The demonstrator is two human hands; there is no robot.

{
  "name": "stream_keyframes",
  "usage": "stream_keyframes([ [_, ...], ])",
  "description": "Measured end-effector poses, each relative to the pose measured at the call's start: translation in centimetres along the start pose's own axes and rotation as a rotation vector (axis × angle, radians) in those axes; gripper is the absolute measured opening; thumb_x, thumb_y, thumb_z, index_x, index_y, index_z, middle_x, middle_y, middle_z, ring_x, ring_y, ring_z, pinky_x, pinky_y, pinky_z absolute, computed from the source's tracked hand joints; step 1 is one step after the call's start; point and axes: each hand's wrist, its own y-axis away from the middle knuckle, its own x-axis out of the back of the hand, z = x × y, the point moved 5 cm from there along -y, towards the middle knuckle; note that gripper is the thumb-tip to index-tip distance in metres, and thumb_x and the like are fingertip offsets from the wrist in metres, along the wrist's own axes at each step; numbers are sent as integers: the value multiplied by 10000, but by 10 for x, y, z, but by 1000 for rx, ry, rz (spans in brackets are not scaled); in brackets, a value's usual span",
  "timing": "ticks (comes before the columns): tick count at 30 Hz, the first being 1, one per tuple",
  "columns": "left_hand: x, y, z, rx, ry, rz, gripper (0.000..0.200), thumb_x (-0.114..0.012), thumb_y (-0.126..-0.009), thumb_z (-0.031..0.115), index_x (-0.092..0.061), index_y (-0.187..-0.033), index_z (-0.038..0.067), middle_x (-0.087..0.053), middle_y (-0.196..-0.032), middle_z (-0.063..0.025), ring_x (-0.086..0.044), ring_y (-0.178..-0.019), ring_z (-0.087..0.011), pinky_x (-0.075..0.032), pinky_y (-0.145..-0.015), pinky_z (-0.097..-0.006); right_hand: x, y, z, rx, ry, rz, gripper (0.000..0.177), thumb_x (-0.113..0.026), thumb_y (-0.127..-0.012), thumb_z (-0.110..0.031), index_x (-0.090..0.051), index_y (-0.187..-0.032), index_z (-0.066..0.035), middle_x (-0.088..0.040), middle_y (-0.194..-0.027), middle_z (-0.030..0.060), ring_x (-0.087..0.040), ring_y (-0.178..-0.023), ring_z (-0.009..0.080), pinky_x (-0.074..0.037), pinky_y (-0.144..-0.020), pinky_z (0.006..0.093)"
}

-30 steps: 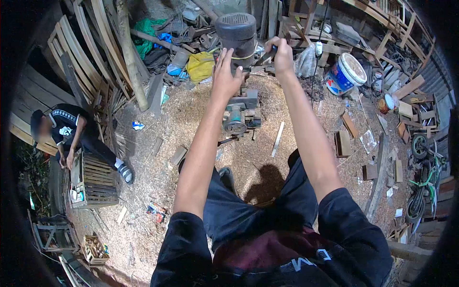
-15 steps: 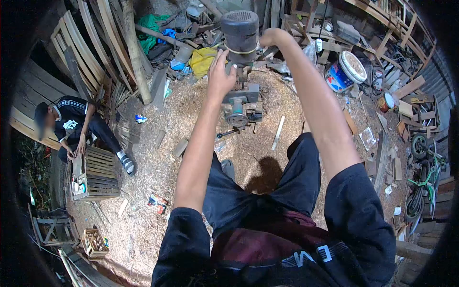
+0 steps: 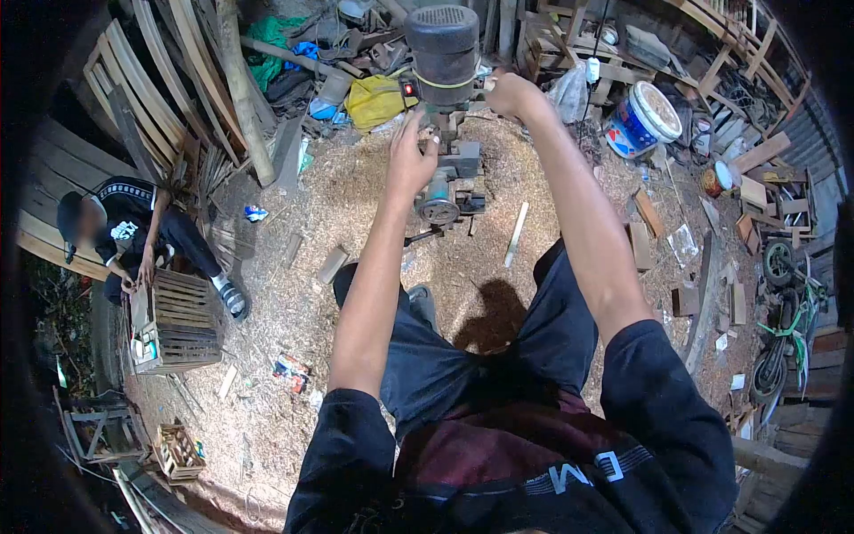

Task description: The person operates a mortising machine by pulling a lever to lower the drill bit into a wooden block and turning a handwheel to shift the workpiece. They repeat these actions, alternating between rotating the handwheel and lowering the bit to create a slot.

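Observation:
In front of me stands a machine with a dark cylindrical motor on top, a yellowish band round its lower part. Below it are a grey metal block and a greenish vise with a round handwheel. My left hand is beside the machine's left side, just under a small lit red switch. Its fingers are stretched upward with the thumb apart. To the right of the motor's base, my right hand has its fingers curled; what they close on is too small to make out.
At left a person sits by a slatted wooden crate, hands on it. Wood shavings cover the floor, with a pale wood strip lying on them. A paint bucket and a small bicycle are at right.
My right hand has come down a little beside the motor. My left hand has dropped slightly, and the lit red switch now shows above it. The view has shifted slightly.

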Motion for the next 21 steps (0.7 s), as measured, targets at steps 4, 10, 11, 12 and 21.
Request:
stream_keyframes([
  [4, -6, 11, -10, 50, 21, -26, 520, -653, -854, 119, -500, -1341, 22, -525, -1345, -258, -484, -1280, -393, -371, -1085, -430, -9, 33, 0, -66, -79, -6, 350, -600, -791, -246, -719, -1021, -11, -662, -1114, 230, -641, -1053, 388, -514, -908, 430],
  [10, -28, 37, -31, 91, 24, -46, 514, -661, -857, 123, -505, -1337, 24, -528, -1358, -229, -472, -1300, -379, -370, -1090, -425, -54, 66, 14, -172, -279, 158, 386, -701, -755, -268, -686, -912, 85, -662, -955, 315, -656, -950, 437, -532, -851, 463],
  [11, -36, 44, -38, 105, 27, -51, 516, -665, -854, 121, -506, -1335, 23, -525, -1362, -228, -471, -1301, -377, -370, -1090, -423, -57, 67, 15, -203, -310, 188, 400, -729, -751, -291, -689, -900, 78, -669, -942, 308, -661, -933, 437, -537, -841, 464],
  [12, -41, 45, -39, 118, 31, -52, 517, -668, -851, 119, -507, -1333, 23, -522, -1366, -226, -471, -1303, -374, -370, -1091, -421, -56, 63, 13, -194, -298, 188, 409, -736, -751, -299, -688, -908, 76, -669, -944, 306, -660, -936, 439, -538, -840, 462],
  [21, -40, 57, -35, 135, 38, -74, 494, -650, -843, 75, -512, -1313, 12, -504, -1370, -248, -469, -1293, -387, -364, -1096, -421, -76, 28, 28, 42, -152, 570, 453, -688, -805, -373, -701, -958, 53, -681, -927, 287, -667, -924, 427, -522, -859, 471],
])
